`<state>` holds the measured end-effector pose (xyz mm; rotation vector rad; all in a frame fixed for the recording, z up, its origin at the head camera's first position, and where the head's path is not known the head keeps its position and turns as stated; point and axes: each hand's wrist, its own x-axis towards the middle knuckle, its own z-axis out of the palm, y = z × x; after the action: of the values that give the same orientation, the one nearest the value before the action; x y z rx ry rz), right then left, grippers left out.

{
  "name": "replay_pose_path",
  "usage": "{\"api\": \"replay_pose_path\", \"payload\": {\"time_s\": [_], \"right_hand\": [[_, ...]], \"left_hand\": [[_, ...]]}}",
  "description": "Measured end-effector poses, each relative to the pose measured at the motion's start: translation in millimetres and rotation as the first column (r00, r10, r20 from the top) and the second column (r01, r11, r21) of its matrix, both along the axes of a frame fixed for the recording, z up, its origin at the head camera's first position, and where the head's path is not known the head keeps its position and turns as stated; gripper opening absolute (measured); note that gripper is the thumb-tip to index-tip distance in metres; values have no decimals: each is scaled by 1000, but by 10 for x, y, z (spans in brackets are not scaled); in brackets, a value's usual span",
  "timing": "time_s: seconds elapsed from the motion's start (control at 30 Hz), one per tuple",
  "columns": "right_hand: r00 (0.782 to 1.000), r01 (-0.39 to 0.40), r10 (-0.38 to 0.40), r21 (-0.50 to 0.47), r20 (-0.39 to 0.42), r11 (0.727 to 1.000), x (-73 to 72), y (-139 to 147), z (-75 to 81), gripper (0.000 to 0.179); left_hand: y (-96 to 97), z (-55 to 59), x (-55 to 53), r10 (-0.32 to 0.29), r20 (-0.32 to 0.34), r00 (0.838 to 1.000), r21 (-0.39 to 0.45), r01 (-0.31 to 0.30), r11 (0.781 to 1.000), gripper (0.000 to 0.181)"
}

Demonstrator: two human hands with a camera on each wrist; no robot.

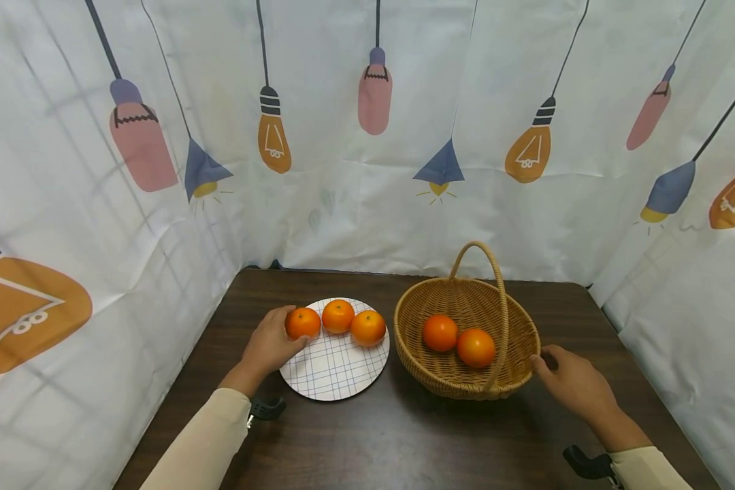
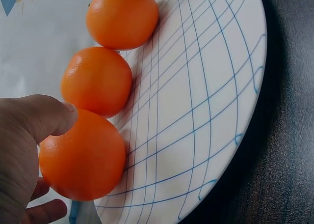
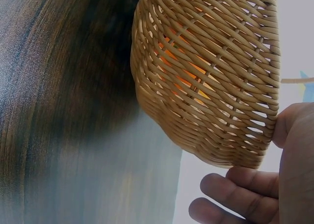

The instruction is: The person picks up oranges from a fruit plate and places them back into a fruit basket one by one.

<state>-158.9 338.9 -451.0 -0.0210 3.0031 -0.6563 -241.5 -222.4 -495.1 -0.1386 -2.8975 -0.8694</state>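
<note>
Three oranges sit along the far side of a white plate (image 1: 337, 374) with a blue grid pattern. My left hand (image 1: 272, 345) grips the leftmost orange (image 1: 303, 324), thumb on its near side; in the left wrist view that orange (image 2: 83, 157) lies between thumb and fingers at the plate's edge. Beside it are the middle orange (image 1: 338, 316) and the right orange (image 1: 368, 329). My right hand (image 1: 578, 381) holds the right rim of a wicker basket (image 1: 425, 373), thumb at the rim and fingers by the outer wall (image 3: 211, 86). Two oranges (image 1: 476, 348) lie inside.
Plate and basket stand side by side on a dark wooden table (image 1: 367, 442). A white curtain (image 1: 343, 224) printed with hanging lamps surrounds the table's back and sides. The basket's tall handle (image 1: 503, 313) arches over its opening.
</note>
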Motion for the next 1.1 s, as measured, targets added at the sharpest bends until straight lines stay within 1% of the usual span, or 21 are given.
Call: {"api": "replay_pose_path", "payload": {"time_s": [0.33,0.43,0.67,0.9,1.1], "right_hand": [[1000,-1,1,-3,3,1000,11,-1,4,69],[1000,2,-2,-5,8,1000,7,0,0,70],[1000,5,-5,-4,15,1000,-11,2,-8,72],[1000,-1,1,-5,11,1000,-17,11,-29,72],[1000,-4,4,-1,5,1000,-10,9,-36,72]], "left_hand": [[20,-75,-56,12,54,998,-11,-12,1000,84],[17,-84,-61,14,55,998,-9,-14,1000,85],[-1,-119,-108,25,63,998,-4,-25,1000,88],[-1,-127,-113,32,89,996,21,-34,999,89],[-1,-147,-114,33,88,996,23,-35,999,87]]}}
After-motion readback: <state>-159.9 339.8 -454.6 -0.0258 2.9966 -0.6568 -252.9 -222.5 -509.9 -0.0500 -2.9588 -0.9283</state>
